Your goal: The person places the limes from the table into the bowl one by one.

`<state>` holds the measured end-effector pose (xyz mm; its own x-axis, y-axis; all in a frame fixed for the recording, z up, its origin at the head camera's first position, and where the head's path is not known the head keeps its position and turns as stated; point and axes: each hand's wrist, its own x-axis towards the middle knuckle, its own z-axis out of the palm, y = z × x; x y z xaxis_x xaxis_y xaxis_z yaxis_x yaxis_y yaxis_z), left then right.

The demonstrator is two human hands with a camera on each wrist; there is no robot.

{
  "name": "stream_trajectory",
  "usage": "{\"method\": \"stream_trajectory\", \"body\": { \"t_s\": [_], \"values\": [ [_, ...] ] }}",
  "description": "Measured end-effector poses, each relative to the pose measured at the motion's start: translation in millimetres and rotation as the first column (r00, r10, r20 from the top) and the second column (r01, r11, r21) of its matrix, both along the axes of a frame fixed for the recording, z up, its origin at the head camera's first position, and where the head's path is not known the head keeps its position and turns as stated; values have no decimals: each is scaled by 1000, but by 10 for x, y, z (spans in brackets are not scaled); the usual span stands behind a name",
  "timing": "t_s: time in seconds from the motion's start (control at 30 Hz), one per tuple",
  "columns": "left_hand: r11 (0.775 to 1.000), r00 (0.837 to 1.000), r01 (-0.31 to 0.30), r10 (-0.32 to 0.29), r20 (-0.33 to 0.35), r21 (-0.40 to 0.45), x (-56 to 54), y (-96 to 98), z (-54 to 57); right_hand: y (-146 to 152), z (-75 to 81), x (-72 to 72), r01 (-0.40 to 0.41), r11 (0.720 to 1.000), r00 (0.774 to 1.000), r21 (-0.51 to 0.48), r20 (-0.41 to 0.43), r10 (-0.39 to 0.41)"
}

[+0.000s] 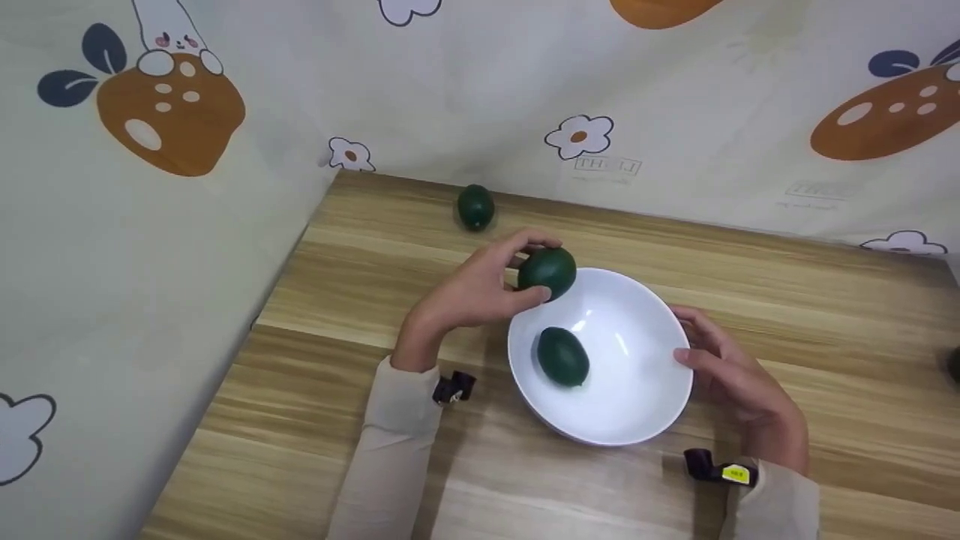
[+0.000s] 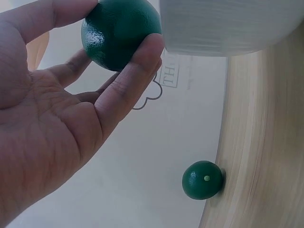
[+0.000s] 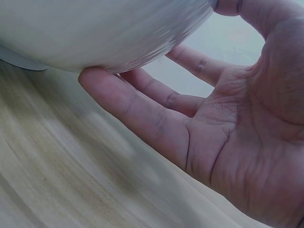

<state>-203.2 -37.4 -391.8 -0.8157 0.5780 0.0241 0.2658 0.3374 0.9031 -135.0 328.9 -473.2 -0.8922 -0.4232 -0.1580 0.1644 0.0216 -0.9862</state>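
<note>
My left hand [image 1: 480, 285] holds a dark green lime [image 1: 547, 272] between thumb and fingers, over the far left rim of a white bowl [image 1: 637, 375]. In the left wrist view, this lime sits at the fingertips, close beside the bowl's outer wall. A second lime [image 1: 562, 356] lies inside the bowl, left of its middle. With the thumb on the rim and fingers against the outside below, my right hand [image 1: 735, 367] grips the bowl's right side. The right wrist view shows those fingers under the curved wall, with the bowl's foot partly visible.
Another lime [image 1: 475, 208] rests near the back edge of the wood-grain table [image 1: 315, 360]. A dark object [image 1: 954, 365] is cut off at the right edge of the head view. A patterned cloth wall [image 1: 465, 90] borders the table behind and on the left.
</note>
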Motion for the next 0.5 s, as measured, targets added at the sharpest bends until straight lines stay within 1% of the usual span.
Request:
{"method": "stream_trajectory", "body": {
  "t_s": [0.13,0.37,0.5],
  "values": [
    [1000,1000,16,-16,-4,-3,6,20,-7,-10,-2,-2,18,999,1000,30,-15,-18],
    [999,999,37,-37,-15,-8,6,51,-6,-5,4,-1,13,1000,1000,23,-12,-12],
    [999,999,39,-39,-14,-17,7,66,-7,3,0,-7,5,1000,1000,21,-12,-5]
  ]
}}
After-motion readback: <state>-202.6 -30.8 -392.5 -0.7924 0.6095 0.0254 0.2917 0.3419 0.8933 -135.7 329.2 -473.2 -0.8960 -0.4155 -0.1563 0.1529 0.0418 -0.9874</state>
